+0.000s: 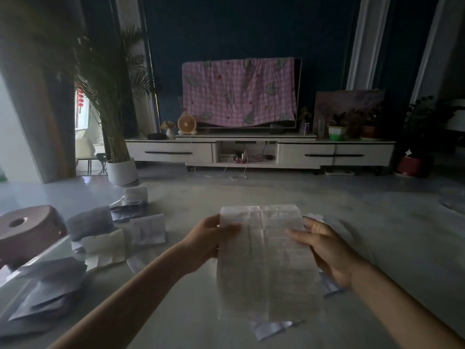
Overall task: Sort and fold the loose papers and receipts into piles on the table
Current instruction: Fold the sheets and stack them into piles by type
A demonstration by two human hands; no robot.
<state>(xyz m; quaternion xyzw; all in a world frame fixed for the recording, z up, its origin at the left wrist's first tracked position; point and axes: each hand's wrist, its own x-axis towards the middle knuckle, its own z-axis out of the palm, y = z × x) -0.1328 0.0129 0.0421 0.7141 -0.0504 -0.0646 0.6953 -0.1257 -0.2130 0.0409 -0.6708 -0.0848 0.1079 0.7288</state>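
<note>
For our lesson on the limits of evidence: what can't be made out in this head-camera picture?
Head view:
Print on the receipt: too dim and blurred to read.
Papers beneath it: mostly covered by it.
Television screen: hidden by the pink checked cloth.
Paper pile at left: cut off by the frame edge.

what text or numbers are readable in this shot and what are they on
No text here can be quoted.
Receipt, held by the left hand and right hand: rows of print, too blurred to read.
Papers on the table: faint marks, too dim and small to read.
Things on the far cabinet: too small to tell.
</note>
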